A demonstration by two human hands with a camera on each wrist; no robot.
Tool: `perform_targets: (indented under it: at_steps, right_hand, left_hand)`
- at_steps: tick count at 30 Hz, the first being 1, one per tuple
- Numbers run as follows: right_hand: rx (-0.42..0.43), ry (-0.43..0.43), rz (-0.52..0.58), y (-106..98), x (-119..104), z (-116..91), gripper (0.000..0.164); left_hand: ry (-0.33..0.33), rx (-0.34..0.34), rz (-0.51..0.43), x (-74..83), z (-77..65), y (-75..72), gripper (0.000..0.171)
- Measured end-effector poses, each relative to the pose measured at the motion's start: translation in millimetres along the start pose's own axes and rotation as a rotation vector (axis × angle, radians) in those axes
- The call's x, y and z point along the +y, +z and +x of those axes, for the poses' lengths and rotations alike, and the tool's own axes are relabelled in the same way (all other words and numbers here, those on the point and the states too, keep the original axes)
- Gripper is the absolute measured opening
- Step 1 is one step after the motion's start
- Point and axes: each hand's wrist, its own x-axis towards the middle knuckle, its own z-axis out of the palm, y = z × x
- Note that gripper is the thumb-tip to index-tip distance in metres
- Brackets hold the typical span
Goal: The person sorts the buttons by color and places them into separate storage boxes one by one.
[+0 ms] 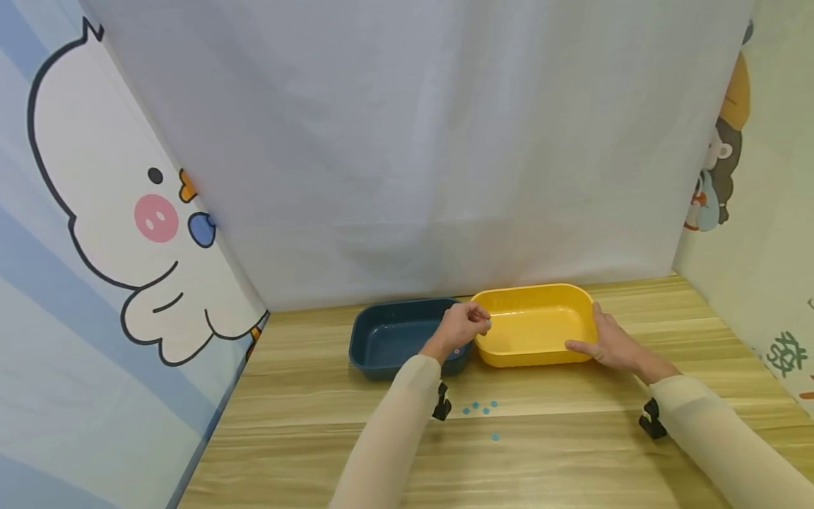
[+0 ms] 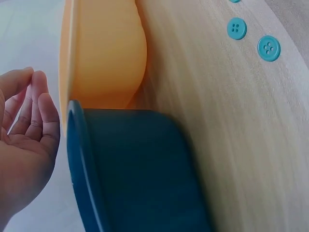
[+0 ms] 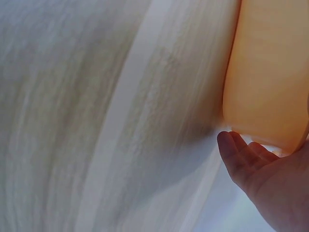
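My left hand [image 1: 461, 326] is over the spot where the two basins meet, thumb and fingertips together. A small light-blue piece [image 1: 489, 323], probably a button, shows at those fingertips in the head view; the left wrist view does not show it. With my right hand [image 1: 613, 345] I hold the right end of the yellow basin [image 1: 531, 358], thumb by the near rim and fingers along its end wall [image 3: 265, 87]. Several blue buttons [image 1: 475, 405] lie on the table in front; two show four holes, one being the nearer button [image 2: 269, 48].
A dark blue basin [image 1: 375, 372] stands against the yellow one on its left, with a small pink piece [image 1: 456, 351] inside. Both rest on a wood-grain table [image 1: 286, 424] before a pale curtain [image 1: 407, 177]. Printed cartoon panels flank it.
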Motion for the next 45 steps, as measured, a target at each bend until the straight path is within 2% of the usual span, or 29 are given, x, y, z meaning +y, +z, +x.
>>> perform_targets:
  at_steps: [9,23,33,40,45]
  right_hand:
    - [0.008,-0.001,-0.023,0,2,1,0.115]
    - [0.005,0.014,-0.029,0,1,2,0.114]
    - [-0.002,0.019,-0.016,0,-1,1,0.114]
    - [0.004,0.016,-0.029,1,-1,2,0.112]
    - [0.007,0.010,-0.026,0,-1,1,0.112]
  left_hand:
    - [-0.033,0.042,-0.016,-8.3,8.2,7.5,0.006]
    - [-0.053,0.109,-0.052,-10.2,12.8,10.1,0.009]
    - [-0.111,0.130,-0.078,-11.3,16.3,10.4,0.010]
    - [-0.126,0.135,-0.117,-12.8,16.3,11.4,0.028]
    - [-0.128,0.119,-0.144,-11.5,14.1,9.9,0.028]
